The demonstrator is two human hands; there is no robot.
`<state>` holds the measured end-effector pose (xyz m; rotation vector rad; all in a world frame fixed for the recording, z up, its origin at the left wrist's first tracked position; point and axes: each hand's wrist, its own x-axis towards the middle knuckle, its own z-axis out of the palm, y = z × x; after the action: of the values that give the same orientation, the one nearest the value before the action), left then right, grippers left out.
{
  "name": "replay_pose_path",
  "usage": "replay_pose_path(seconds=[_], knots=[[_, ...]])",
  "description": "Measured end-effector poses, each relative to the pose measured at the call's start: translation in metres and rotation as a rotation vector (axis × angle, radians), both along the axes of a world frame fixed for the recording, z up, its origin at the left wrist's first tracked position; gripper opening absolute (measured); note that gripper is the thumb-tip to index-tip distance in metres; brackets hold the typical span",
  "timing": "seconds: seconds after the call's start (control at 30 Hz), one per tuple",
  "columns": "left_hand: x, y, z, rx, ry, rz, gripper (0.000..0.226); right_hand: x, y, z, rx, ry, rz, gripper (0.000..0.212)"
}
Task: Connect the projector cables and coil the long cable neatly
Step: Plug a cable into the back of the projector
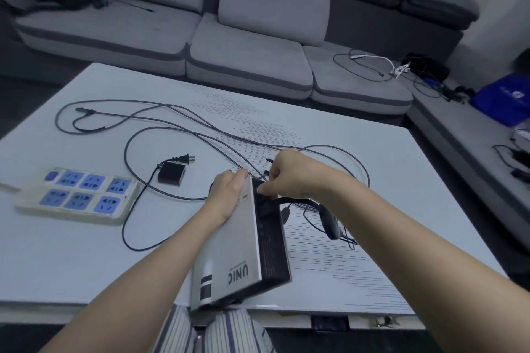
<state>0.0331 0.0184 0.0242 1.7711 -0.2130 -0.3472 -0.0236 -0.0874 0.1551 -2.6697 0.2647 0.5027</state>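
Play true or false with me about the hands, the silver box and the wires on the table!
1. The left hand holds the projector tipped up on its side. True.
2. The right hand is resting flat on the sofa. False: its fingers pinch a cable end at the projector's black side.
3. The power strip has something plugged into it. False: its sockets show nothing in them, and the two-pin plug lies loose on the table.
4. The long cable is spread in loose loops. True.
5. The power strip lies to the right of the projector. False: it lies to the left.
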Motion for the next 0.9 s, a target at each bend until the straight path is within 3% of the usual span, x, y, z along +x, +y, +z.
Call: replay_pose_path(seconds=[0.2,0.5,0.63,0.8,0.9], knots=[[0.008,-0.019,-0.007,0.181,-0.165,-0.093,0.049,-0.016,-0.04,-0.013,0.087,0.022,-0.061,0.039],[0.011,-0.059,-0.029,0.555,-0.38,-0.256,0.055,-0.041,-0.094,-0.07,0.534,0.106,-0.25,0.041],[0.002,-0.079,-0.041,0.682,-0.528,-0.346,0.055,-0.054,-0.111,-0.096,0.541,0.114,-0.317,0.045],[-0.002,-0.09,-0.052,0.723,-0.583,-0.432,0.052,-0.061,-0.112,-0.126,0.513,0.1,-0.406,0.053],[-0.005,-0.095,-0.054,0.756,-0.615,-0.443,0.05,-0.061,-0.11,-0.137,0.432,0.088,-0.407,0.047]])
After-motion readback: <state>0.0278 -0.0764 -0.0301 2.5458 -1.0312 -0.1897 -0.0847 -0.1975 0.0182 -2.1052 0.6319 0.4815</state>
